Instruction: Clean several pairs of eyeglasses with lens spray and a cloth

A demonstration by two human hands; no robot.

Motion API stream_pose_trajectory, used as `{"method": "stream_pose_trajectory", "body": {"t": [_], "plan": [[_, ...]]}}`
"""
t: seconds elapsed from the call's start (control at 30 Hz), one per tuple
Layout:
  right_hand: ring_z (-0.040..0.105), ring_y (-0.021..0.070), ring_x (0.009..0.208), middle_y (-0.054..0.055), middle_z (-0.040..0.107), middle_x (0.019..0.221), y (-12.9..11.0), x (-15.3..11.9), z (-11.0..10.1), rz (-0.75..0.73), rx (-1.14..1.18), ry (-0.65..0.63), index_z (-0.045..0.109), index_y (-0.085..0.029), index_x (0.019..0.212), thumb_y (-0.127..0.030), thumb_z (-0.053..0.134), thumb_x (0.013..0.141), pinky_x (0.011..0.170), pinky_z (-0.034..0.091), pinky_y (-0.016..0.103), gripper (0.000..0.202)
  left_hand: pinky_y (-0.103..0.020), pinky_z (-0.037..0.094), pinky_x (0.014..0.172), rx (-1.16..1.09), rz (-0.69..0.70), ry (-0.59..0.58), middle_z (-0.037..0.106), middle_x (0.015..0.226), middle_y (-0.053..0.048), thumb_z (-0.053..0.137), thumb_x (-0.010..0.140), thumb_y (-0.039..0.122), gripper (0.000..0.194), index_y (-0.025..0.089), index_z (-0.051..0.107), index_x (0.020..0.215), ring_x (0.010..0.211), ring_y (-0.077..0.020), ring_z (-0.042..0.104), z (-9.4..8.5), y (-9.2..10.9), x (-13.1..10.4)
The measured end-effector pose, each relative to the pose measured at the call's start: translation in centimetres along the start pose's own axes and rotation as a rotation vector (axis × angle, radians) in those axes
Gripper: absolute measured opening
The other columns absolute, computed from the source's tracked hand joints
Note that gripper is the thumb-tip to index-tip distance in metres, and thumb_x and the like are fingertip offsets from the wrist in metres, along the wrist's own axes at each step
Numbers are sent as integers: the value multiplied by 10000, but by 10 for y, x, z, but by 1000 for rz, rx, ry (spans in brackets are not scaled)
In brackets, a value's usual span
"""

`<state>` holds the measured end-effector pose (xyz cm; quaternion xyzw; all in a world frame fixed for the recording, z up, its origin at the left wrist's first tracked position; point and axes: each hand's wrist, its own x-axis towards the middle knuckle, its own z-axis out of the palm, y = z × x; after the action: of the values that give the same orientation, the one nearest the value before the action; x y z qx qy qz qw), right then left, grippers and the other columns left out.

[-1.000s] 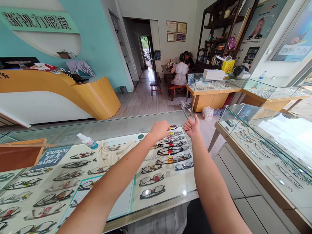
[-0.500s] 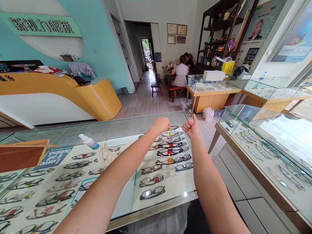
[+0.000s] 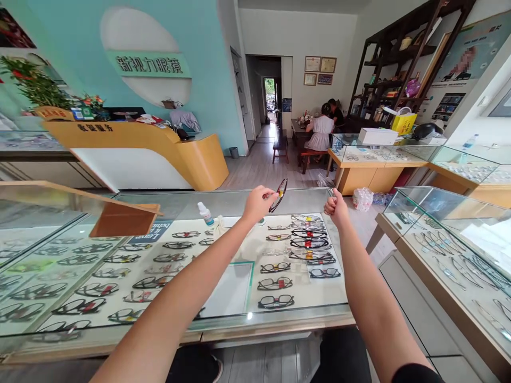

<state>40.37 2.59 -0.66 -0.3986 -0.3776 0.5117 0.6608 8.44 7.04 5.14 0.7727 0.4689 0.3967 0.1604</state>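
My left hand (image 3: 256, 205) is closed on a pair of dark-rimmed eyeglasses (image 3: 283, 186), held up on edge above the far side of the glass display case (image 3: 239, 314). A yellow sticker shows on one lens. To its right my right hand (image 3: 336, 206) is closed, thumb pointing up; a small greyish bit shows by the thumb, too little to name. Below and between the hands lie rows of eyeglass frames (image 3: 310, 243), several with red or yellow stickers. A white spray bottle (image 3: 206, 214) with blue-pink label stands left of my left hand, beside a pale cloth (image 3: 219, 227).
A brown wooden tray (image 3: 123, 220) rests on the case at left. More glass cases stand at right (image 3: 443, 255) and behind (image 3: 379, 154). Beyond are a yellow counter (image 3: 205, 162), a bench (image 3: 280, 147) and two people seated at a table.
The view has swung left and up. My left hand now holds the eyeglasses raised and turned on edge; before, it was low over the rows. My right hand stays closed, a little farther right.
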Motion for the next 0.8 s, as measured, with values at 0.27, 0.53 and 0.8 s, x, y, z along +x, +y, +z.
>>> {"method": "stream_pose_trajectory", "body": {"t": [0.27,0.53,0.8], "plan": [[274,103,514,-56,367,557,-9,-65,153,-311,-478,-169,547,-219,611,-542,704,949,507,198,281,493,-295,472,794,-373,-39,232,654,885,-33,682,944,462,286,201,786,889,829,-172,581,-58,-19,-66],[371,136,532,-104,374,544,52,-89,220,-367,-743,-120,626,-237,903,-516,600,979,598,281,284,290,-311,504,786,-564,-60,280,716,894,-48,734,897,508,312,203,776,845,879,-203,670,-43,-51,-88],[386,133,551,-104,378,561,76,-89,204,-350,-791,-154,653,-211,977,-514,564,1000,609,283,283,318,-339,555,818,-651,-189,144,799,950,-64,789,862,543,340,205,796,902,877,-226,721,-32,-55,-99]]}}
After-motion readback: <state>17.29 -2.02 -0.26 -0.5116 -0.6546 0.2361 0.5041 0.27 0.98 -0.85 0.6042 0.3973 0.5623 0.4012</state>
